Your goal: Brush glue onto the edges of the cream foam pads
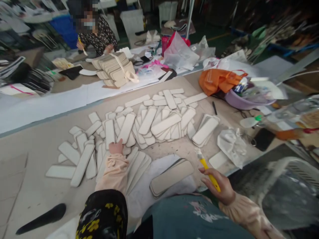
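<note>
Flat, pale oblong pieces with rounded ends lie in a loose heap across the table. My left hand (116,147) is at the near side of the heap, its fingers closed at the lower end of one oblong piece (126,127); part of the grip is hidden. Low on the right, my right hand (221,186) holds a brush (204,163) by its yellow handle, whitish bristles pointing up and away from me. Between my hands, a small stack of larger oblong pieces (171,177) rests on a white sheet (139,199). More pieces lie fanned beside my left sleeve.
A black tapered object (42,219) lies at the lower left. On the right are a crumpled plastic bag (231,146), a dark phone-like slab (263,138), a purple basin (240,101) and a grey basket (269,176). Across the table, a person (102,36) sits behind a tied bundle (113,69).
</note>
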A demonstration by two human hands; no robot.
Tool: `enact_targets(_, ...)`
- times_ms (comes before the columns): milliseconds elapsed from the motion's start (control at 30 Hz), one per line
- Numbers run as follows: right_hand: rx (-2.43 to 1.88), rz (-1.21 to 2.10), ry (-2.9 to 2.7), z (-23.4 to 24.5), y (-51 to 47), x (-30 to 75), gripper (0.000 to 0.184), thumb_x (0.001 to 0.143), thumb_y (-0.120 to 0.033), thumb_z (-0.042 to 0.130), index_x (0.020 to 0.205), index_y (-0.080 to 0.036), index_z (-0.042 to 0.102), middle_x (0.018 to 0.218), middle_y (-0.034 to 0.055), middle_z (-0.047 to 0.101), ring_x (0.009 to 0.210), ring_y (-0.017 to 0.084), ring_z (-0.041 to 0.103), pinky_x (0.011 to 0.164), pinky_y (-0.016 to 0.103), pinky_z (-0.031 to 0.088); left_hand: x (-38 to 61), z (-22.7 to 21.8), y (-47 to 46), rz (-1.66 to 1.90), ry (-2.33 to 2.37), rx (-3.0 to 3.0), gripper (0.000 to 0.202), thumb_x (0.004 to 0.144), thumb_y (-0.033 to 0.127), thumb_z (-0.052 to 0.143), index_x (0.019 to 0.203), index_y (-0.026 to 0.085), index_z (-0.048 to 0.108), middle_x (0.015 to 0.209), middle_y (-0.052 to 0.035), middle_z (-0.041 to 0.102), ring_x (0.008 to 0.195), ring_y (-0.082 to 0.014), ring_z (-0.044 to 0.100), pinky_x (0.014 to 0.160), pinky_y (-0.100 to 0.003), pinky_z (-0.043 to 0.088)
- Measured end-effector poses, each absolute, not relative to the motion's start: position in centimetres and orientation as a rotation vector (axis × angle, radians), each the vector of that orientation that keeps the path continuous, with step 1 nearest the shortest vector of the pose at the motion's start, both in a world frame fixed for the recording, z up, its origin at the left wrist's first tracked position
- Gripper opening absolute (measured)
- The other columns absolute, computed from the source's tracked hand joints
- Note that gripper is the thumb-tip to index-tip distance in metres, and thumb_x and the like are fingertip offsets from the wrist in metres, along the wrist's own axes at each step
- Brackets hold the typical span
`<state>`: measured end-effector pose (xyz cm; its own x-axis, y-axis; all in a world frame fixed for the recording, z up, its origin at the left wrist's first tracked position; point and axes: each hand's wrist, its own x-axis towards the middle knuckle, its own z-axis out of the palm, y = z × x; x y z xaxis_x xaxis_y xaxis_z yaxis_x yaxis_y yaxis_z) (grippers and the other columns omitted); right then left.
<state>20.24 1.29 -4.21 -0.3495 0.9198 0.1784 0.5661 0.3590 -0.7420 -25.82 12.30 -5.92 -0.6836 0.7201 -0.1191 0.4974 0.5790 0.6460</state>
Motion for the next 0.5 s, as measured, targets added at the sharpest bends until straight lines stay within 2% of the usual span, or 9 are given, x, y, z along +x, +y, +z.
enact_targets(100, -1.206, 0.904, -2.073, -4.3, 0.9, 19.1, 0.015, 0.083, -0.022, 0.054, 0.099, -0.021, 0.054, 0.087, 0.0056, 0.065, 0.08, 0.018, 0.065, 0.072, 0.027, 0.052, -24.6, -6.4, 8.6, 0.807, 2.58, 1.116, 0.05, 0.076, 0.034, 0.063, 0.118, 0.011, 0.049, 0.114, -0.0157, 0.054, 0.095, -0.0242, 0.056, 0.084, -0.042, 0.044)
enact_targets(200, -1.1, 1.068, -2.036, -4.5, 0.5, 17.5, 0.015, 0.085, -0.022, 0.05, 0.099, -0.02, 0.056, 0.087, 0.0052, 0.065, 0.078, 0.016, 0.063, 0.071, 0.026, 0.05, -21.3, -6.7, 1.7, 0.831, 2.37, 1.62, 0.027, 0.082, 0.031, 0.055, 0.105, 0.017, 0.058, 0.101, -0.0081, 0.059, 0.082, -0.0166, 0.058, 0.08, -0.034, 0.047)
enact_targets(300, -1.058, 1.289, -2.05, -4.6, 0.4, 15.3, 0.013, 0.087, -0.026, 0.046, 0.09, -0.02, 0.057, 0.076, 0.0021, 0.064, 0.07, 0.014, 0.061, 0.065, 0.024, 0.048, -16.6, -8.1, -5.8, 0.786, 2.003, 1.982, 0.016, 0.084, 0.024, 0.054, 0.097, 0.019, 0.062, 0.092, -0.0063, 0.061, 0.09, -0.0174, 0.056, 0.082, -0.031, 0.047)
enact_targets(500, -0.982, 1.594, -2.068, -5.2, 0.0, 11.3, 0.02, 0.09, -0.032, 0.042, 0.084, -0.02, 0.056, 0.064, -0.0016, 0.058, 0.06, 0.011, 0.055, 0.06, 0.022, 0.043, -11.4, -10.9, -12.5, 0.662, 1.798, 2.169, 0.024, 0.085, 0.01, 0.048, 0.103, 0.017, 0.061, 0.099, -0.0084, 0.061, 0.089, -0.0177, 0.053, 0.08, -0.033, 0.049)
